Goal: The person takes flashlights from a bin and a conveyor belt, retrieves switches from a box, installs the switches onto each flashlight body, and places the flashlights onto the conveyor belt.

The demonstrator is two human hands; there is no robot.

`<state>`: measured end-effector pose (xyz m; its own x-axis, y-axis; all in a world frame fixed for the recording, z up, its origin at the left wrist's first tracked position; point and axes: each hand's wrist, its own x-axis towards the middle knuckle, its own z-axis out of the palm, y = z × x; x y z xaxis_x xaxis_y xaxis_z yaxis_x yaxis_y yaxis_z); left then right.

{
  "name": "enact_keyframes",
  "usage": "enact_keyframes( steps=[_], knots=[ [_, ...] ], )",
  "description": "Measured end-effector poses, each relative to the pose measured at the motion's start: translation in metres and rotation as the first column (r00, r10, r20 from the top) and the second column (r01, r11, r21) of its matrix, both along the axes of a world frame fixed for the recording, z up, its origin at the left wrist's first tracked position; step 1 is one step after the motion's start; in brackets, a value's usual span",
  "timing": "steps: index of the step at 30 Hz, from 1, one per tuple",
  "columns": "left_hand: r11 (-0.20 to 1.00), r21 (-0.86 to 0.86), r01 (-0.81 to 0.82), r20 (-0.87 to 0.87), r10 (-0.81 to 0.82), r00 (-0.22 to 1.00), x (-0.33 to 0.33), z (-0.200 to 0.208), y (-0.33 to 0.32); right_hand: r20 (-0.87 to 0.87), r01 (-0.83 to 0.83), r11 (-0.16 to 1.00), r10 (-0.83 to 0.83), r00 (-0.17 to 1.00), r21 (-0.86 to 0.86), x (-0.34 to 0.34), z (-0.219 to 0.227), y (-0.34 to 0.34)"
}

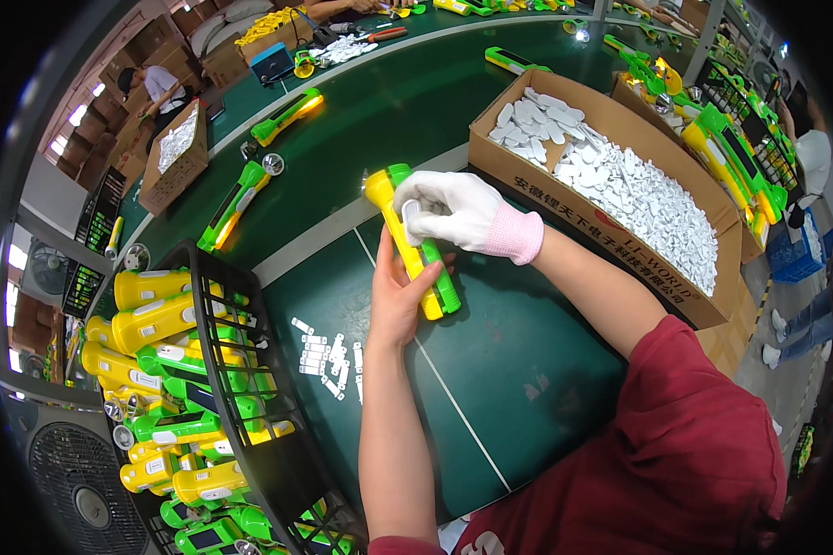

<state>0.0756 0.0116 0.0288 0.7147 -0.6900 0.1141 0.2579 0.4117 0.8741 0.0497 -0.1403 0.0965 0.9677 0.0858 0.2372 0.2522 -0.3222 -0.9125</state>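
A yellow and green flashlight [443, 291] stands tilted over the middle of the green table, its wide yellow head pointing away from me. My bare left hand [397, 298] is closed round its body from below, with the thumb across the near part. On my right hand [461, 212] is a white glove with a pink cuff. Its fingers pinch a small white oval plastic piece [411, 213] against the flashlight's side near the head. The gloved fingers hide part of the flashlight. Small white plastic strips [326, 359] lie on the table left of my left forearm.
A cardboard box [583, 199] of white plastic pieces stands at right. At left is a black crate [241, 388] packed with flashlights. Beyond my hands, more flashlights [234, 205] lie on a green belt [370, 111]. Other people work at the back and right.
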Motion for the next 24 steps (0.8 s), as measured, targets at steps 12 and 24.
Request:
enact_keyframes(
  steps=[12,24],
  knots=[
    [1.000,-0.008,-0.003,-0.023,0.003,1.000,-0.002,0.000,0.000,-0.014,-0.045,0.955,0.043,0.999,-0.294,0.004,0.017,-0.002],
    [0.998,-0.054,0.024,-0.109,-0.030,0.994,0.000,-0.003,0.001,0.365,0.426,0.670,-0.241,0.899,-0.608,0.001,0.019,0.012]
  ],
)
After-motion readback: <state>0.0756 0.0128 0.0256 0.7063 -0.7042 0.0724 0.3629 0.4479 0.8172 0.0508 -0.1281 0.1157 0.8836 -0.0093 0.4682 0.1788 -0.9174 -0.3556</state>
